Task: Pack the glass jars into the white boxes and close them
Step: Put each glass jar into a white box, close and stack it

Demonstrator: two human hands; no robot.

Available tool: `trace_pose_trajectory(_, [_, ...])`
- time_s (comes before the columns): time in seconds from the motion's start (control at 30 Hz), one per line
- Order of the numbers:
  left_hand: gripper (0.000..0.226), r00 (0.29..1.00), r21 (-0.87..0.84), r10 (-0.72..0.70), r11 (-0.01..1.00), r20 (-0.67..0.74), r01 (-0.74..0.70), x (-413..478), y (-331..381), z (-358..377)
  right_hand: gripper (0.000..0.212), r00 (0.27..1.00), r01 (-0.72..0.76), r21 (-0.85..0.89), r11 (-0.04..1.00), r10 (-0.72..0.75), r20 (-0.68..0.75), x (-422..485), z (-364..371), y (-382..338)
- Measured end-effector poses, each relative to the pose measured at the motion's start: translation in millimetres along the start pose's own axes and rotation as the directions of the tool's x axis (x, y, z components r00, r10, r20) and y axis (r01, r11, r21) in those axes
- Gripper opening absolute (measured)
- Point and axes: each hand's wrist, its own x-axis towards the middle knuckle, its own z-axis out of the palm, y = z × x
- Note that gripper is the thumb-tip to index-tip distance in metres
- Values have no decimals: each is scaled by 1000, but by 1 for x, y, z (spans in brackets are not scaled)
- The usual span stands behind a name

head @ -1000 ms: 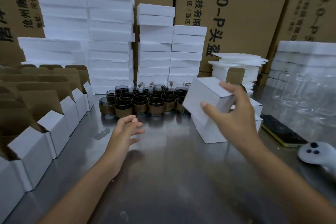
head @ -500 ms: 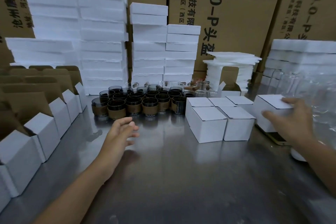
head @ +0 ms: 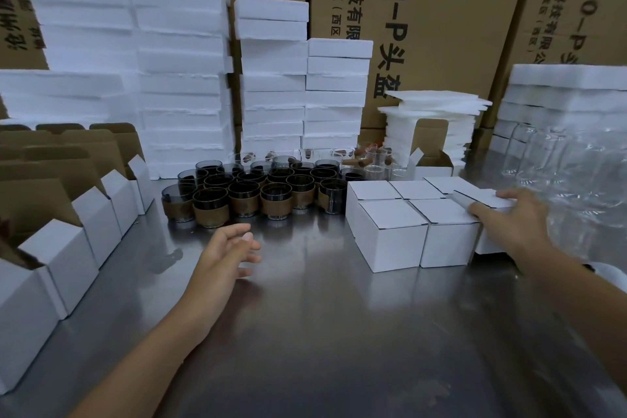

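Observation:
Several dark glass jars (head: 244, 195) with brown sleeves stand clustered at the back middle of the steel table (head: 322, 332). To their right sit several closed white boxes (head: 390, 234) in a block. My right hand (head: 509, 224) holds one closed white box (head: 485, 202) at the block's right end, fingers curled over its top and near side. Above the table in front of the jars, my left hand (head: 227, 254) hovers with relaxed fingers and holds nothing. A row of open white boxes (head: 68, 254) with raised brown flaps lines the left edge.
Tall stacks of white foam slabs (head: 176, 78) rise behind the jars. Clear glasses (head: 369, 159) stand behind the closed boxes, and more clear glassware (head: 570, 173) fills the far right. Brown cartons (head: 424, 27) form the back wall. One open box (head: 431, 159) sits by thin foam sheets.
My right hand carried the closed box from mid-air rightward and down, setting it at the right end of the block. My left hand stayed nearly still.

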Motion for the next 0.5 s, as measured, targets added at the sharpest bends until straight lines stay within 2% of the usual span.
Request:
trace_pose_trajectory(0.1, [21,1000,14,1,1000,17,-2,0,-1,1,55,997,34,-20,999,-32,70,-2,0,1])
trace_pose_trajectory(0.23, [20,1000,15,-5,1000,22,5,0,0,2,58,996,51,-26,998,-49,68,-4,2,2])
trace_pose_trajectory(0.5, [17,999,30,-19,999,30,18,4,-3,1,63,984,-98,-126,987,114,135,10,7,-9])
